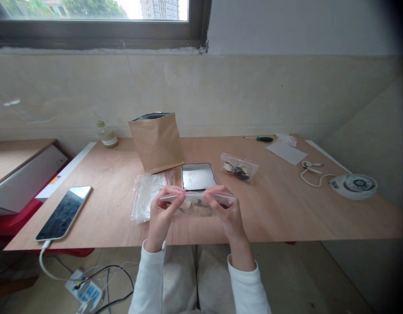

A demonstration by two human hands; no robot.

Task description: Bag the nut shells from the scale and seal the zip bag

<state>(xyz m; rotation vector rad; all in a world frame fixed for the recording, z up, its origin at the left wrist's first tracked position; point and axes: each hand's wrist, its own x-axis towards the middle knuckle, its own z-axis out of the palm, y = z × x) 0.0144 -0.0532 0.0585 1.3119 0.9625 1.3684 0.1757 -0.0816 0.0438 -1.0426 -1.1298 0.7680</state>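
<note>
Between my two hands a clear zip bag (196, 208) is held along its top edge, with pale and dark pieces inside it. My left hand (165, 213) pinches the left part of that edge, thumb against fingers. At the right part, my right hand (225, 210) grips in the same way. Just beyond the hands lies a small flat scale (198, 176) with a shiny silver top. A second zip bag (239, 168), holding pale and dark pieces, rests behind and to the right. Left of my hands are flat, clear plastic bags (145, 197).
A brown paper pouch (157, 143) stands open at the back, beside a small bottle (107, 134). At left lies a phone (64, 213) on a cable. A green-handled screwdriver (264, 139), white paper (286, 151) and a white fan-like device (353, 186) occupy the right side.
</note>
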